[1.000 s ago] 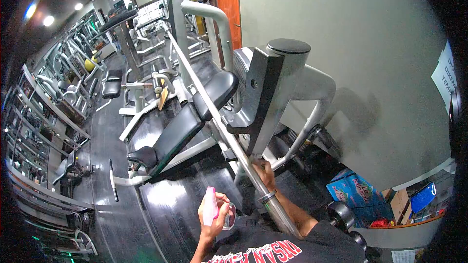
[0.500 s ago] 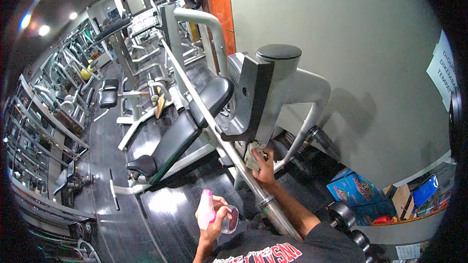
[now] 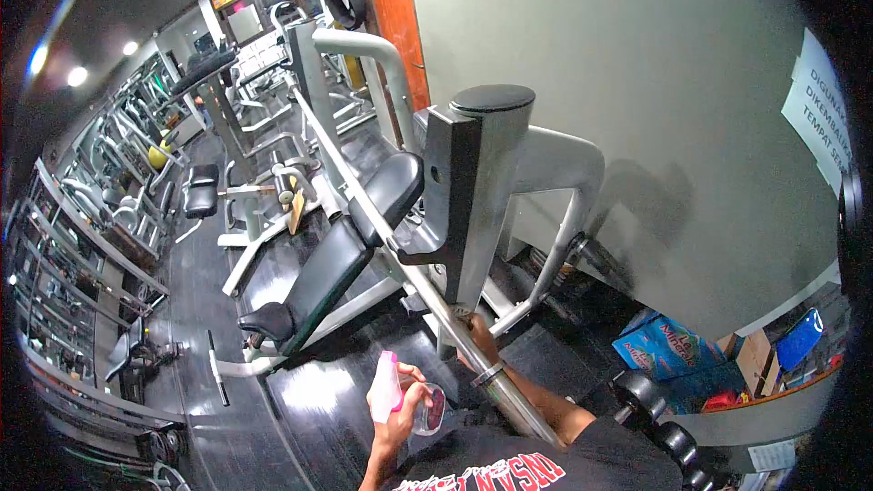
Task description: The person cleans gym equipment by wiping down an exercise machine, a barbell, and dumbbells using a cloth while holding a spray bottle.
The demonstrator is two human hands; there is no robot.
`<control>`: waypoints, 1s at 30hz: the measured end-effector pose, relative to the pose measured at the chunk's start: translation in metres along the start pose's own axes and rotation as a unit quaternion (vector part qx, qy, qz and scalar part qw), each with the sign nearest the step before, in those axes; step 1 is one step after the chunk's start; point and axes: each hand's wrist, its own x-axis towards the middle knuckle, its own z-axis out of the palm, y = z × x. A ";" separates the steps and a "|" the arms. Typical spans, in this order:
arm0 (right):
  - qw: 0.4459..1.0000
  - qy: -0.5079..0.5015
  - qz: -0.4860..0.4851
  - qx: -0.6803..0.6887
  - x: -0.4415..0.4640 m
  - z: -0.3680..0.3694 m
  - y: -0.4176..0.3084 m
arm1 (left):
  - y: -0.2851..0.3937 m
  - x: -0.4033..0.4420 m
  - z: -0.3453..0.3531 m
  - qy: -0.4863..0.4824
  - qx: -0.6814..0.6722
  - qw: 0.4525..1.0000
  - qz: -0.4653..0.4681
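Note:
My left hand (image 3: 396, 409) is wrapped around a spray bottle (image 3: 386, 385) with a pink and white trigger head and a clear body. Behind the barbell (image 3: 427, 289), my right hand (image 3: 480, 338) reaches low against the grey upright post (image 3: 489, 209) of the bench press rack. A bit of a pale cloth (image 3: 462, 313) shows at its fingers; the bar and post hide most of the grip. The bar rests across the rack above a black padded bench (image 3: 329, 265).
Dumbbells (image 3: 638, 395) line the lower right, near a blue carton (image 3: 668, 345) by the wall. A second bench machine (image 3: 202, 191) stands further left. Metal racks (image 3: 73, 309) run along the far left. A paper sign (image 3: 818, 105) hangs on the right wall.
My right hand has moved down the post with the cloth, now lower and partly behind the bar. My left hand keeps the spray bottle in much the same place. The view has shifted slightly.

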 end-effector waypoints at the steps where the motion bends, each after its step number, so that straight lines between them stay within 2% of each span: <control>1: 1.000 0.004 -0.001 0.002 -0.008 -0.002 -0.005 | -0.001 0.000 0.001 -0.001 0.006 1.000 0.002; 2: 1.000 0.005 0.016 -0.026 -0.017 -0.003 -0.009 | -0.002 0.000 0.001 -0.001 0.013 1.000 0.005; 5: 0.951 -0.017 -0.231 -0.205 -0.012 -0.019 0.024 | 0.004 -0.003 0.001 -0.022 0.054 0.998 -0.003; 7: 0.875 0.091 -0.414 -0.233 -0.003 -0.037 0.019 | 0.000 -0.006 -0.005 -0.018 0.060 0.998 -0.006; 9: 0.895 0.192 -0.394 -0.081 -0.007 -0.046 -0.021 | -0.003 -0.007 -0.006 -0.006 0.070 0.998 -0.010; 10: 0.883 0.277 -0.359 -0.124 0.004 -0.041 -0.021 | -0.005 -0.007 -0.006 0.000 0.069 0.997 -0.020; 11: 0.884 0.275 -0.357 -0.126 0.008 -0.042 -0.040 | -0.005 -0.008 -0.006 0.001 0.067 0.997 -0.022; 13: 0.852 0.245 -0.382 -0.262 0.013 -0.039 -0.072 | -0.005 -0.008 -0.004 0.006 0.079 0.997 -0.027; 15: 0.862 0.263 -0.371 -0.226 0.016 -0.023 -0.053 | -0.005 -0.010 -0.003 0.009 0.074 0.997 -0.028; 17: 0.823 0.245 -0.415 -0.301 0.022 -0.015 -0.018 | -0.006 -0.010 -0.003 0.011 0.068 0.997 -0.028; 19: 0.830 0.222 -0.416 -0.299 0.013 -0.011 0.005 | -0.007 -0.013 -0.002 0.015 0.070 0.997 -0.016; 22: 0.932 0.082 -0.248 -0.251 -0.010 -0.019 0.034 | -0.007 -0.015 -0.004 0.013 0.079 0.997 -0.020; 23: 0.933 0.081 -0.248 -0.250 -0.010 -0.026 0.039 | -0.006 -0.017 -0.004 0.015 0.081 0.996 -0.020; 25: 0.913 0.240 -0.269 -0.191 -0.005 -0.038 0.045 | -0.004 -0.020 -0.004 0.026 0.063 0.997 -0.019; 27: 0.875 0.332 -0.338 -0.102 0.013 -0.055 0.015 | -0.007 -0.022 -0.003 0.031 0.064 0.997 -0.021; 29: 0.842 0.380 -0.368 -0.110 0.023 -0.071 -0.037 | -0.008 -0.021 0.002 0.033 0.064 0.997 -0.023; 30: 0.843 0.375 -0.366 -0.121 0.022 -0.073 -0.068 | -0.007 -0.020 0.005 0.016 0.091 0.996 -0.009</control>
